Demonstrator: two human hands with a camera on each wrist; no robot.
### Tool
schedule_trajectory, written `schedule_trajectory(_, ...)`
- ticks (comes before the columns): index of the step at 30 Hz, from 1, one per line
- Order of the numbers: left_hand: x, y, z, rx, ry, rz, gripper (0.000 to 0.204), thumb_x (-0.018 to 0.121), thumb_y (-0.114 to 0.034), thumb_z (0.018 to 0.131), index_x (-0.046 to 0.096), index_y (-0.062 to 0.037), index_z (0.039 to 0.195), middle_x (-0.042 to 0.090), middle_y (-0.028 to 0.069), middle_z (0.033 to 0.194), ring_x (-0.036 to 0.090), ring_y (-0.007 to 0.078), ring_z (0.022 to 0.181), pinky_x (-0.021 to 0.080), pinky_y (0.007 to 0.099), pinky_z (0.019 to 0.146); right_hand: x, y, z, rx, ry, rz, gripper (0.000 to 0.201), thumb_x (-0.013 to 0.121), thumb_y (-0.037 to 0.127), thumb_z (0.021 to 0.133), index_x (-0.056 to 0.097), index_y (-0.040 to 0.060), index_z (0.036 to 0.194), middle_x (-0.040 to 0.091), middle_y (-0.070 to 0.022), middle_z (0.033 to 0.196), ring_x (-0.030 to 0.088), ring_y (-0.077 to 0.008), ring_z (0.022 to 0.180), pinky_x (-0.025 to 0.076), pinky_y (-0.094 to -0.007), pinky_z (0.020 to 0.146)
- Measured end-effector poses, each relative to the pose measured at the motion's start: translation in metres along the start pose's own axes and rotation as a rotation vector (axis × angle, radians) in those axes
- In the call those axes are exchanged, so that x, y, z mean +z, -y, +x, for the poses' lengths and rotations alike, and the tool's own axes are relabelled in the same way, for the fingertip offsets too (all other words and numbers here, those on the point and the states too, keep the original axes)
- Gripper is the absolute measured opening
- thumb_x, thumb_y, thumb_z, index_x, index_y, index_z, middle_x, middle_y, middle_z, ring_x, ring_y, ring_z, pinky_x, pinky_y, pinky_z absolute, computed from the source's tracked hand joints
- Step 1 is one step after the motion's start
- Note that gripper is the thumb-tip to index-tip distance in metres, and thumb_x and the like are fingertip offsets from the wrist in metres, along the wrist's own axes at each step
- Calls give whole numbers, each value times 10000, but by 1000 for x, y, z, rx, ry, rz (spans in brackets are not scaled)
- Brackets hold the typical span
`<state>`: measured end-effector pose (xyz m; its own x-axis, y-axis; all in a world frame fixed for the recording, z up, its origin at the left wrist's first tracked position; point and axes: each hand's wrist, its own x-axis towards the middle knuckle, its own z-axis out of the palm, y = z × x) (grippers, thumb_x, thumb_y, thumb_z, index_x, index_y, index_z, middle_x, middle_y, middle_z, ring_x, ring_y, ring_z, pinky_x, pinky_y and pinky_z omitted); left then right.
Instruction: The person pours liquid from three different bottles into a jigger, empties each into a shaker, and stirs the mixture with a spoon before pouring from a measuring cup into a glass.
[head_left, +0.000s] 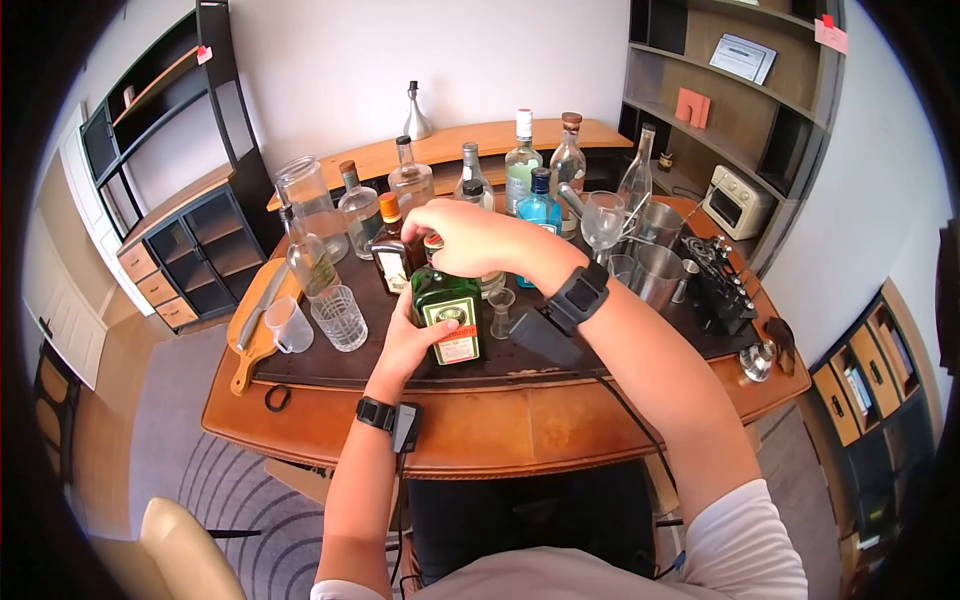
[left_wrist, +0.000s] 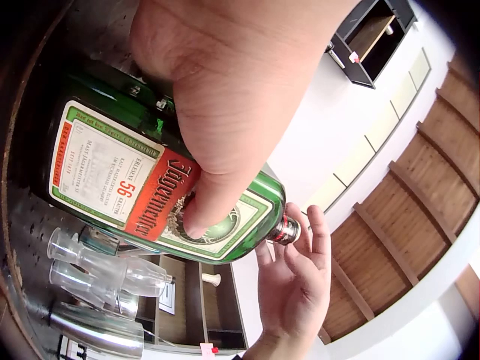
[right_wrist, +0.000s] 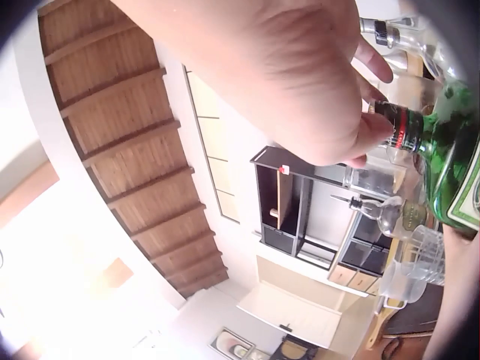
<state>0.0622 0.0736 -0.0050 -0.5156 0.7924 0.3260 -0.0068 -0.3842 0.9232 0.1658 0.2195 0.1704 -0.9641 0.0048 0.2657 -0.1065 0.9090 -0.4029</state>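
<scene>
A green, square-shouldered Jägermeister bottle (head_left: pixel 458 345) with an orange and cream label stands upright near the table's front edge. My left hand (head_left: pixel 405 345) grips its side, the thumb lying across the label in the left wrist view. From above, my right hand (head_left: pixel 470 240) reaches over the bottle's top. Its thumb and fingers pinch the dark, red-banded cap (right_wrist: pixel 399 126), which sits on the neck in the right wrist view. A brown bottle with an orange cap (head_left: pixel 390 255) stands just behind. Close on the right is a small hourglass-shaped glass (head_left: pixel 502 318).
Several clear bottles (head_left: pixel 412 180) and a blue bottle (head_left: pixel 540 210) crowd the back. To the left stand a cut-glass tumbler (head_left: pixel 342 322), a frosted mug (head_left: pixel 289 325) and a cutting board (head_left: pixel 250 358) with a knife. Wine glasses (head_left: pixel 603 220) and metal shakers (head_left: pixel 657 275) are at right.
</scene>
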Motion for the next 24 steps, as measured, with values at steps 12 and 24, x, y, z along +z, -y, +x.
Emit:
schedule_trajectory(12, 2, -1, 0, 1, -8, -11, 853, 859, 0, 800, 402, -8, 1520, 632, 100, 1346, 634, 189, 1208, 516, 357, 1055, -10, -12, -31, -11, -433, 393, 378, 801, 86, 884, 551, 22, 1161, 669, -94, 1033, 645, -191, 984, 544, -354, 856)
schedule_trajectory(24, 4, -3, -1, 8, -13, 8, 810, 821, 27, 824, 411, -35, 1520, 637, 88, 1330, 635, 192, 1202, 523, 357, 1036, 35, -78, -271, 566, -366, 280, 327, 832, 73, 827, 515, 43, 905, 615, -41, 791, 573, -123, 736, 487, -313, 681)
